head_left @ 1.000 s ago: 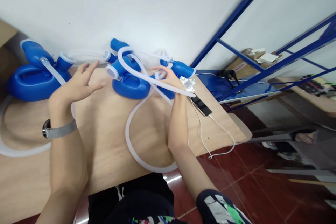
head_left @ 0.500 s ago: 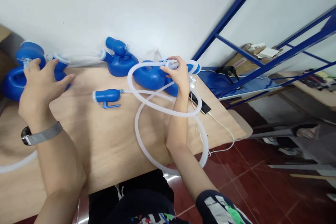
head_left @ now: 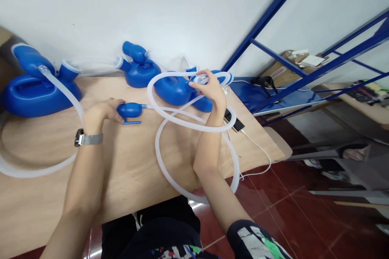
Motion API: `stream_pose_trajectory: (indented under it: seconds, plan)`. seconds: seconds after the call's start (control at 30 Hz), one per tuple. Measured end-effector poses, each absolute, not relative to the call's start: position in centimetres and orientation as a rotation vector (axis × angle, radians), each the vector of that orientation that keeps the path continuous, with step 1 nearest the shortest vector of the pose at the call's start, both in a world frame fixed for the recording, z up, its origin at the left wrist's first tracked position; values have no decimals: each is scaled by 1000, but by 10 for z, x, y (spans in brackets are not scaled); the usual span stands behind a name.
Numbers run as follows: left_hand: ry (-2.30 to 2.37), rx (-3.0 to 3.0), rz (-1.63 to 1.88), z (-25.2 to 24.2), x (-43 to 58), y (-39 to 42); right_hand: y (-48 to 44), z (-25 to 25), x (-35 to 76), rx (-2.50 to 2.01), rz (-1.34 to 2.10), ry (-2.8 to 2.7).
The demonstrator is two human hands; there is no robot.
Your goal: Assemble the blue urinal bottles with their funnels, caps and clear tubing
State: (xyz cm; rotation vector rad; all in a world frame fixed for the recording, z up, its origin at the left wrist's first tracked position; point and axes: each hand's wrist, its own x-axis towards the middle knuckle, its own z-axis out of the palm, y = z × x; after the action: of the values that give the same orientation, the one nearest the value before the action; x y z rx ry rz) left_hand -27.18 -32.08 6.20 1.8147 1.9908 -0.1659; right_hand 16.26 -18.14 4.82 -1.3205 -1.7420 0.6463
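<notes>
Light wood tabletop [head_left: 133, 162] against a white wall [head_left: 121, 8]. Near edge faces the wearer's lap; right end finishes in a rounded corner over red floor tiles [head_left: 282, 202]. Bare wood shows between left forearm and the right-hand hose loop. That loop overhangs the near edge (watch for snags).

Count: four blue plastic bottles in view along the far side: left [head_left: 30, 101], centre [head_left: 142, 75], two overlapping at right [head_left: 172, 91]. Two big translucent white hose runs: left [head_left: 27, 173], right [head_left: 157, 145]. One black-screened phone [head_left: 238, 125], white cable attached, near the right end.

Bottles opaque, contents not visible. Brown cardboard box [head_left: 281, 73] far right has white packets on top or inside, can't tell.

Hands apart. Left hand [head_left: 107, 111] clamped on the left end of a blue bulb-shaped plastic head [head_left: 131, 110], mid-table, hose-connected. Right hand [head_left: 212, 87] curled at the hose coil by the right bottles; can't tell if it's gripping.
</notes>
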Motion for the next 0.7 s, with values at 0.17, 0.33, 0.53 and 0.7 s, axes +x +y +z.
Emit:
stream_pose_trajectory:
  seconds: [0.17,0.33,0.53,0.7]
  plan:
    - [1952,1859,-189,53,-258,-309,-188,52,177,-1367,664,-1884]
    - [1915,2050,215,81,-271,-333,-191,57,188,-1292,637,-2091]
    - [1889,1913,1138,112,-260,-369,-196,65,185,-1086,975,-2233]
    - [2140,1834,1030,109,-248,-364,-192,63,168,-962,1149,-2253]
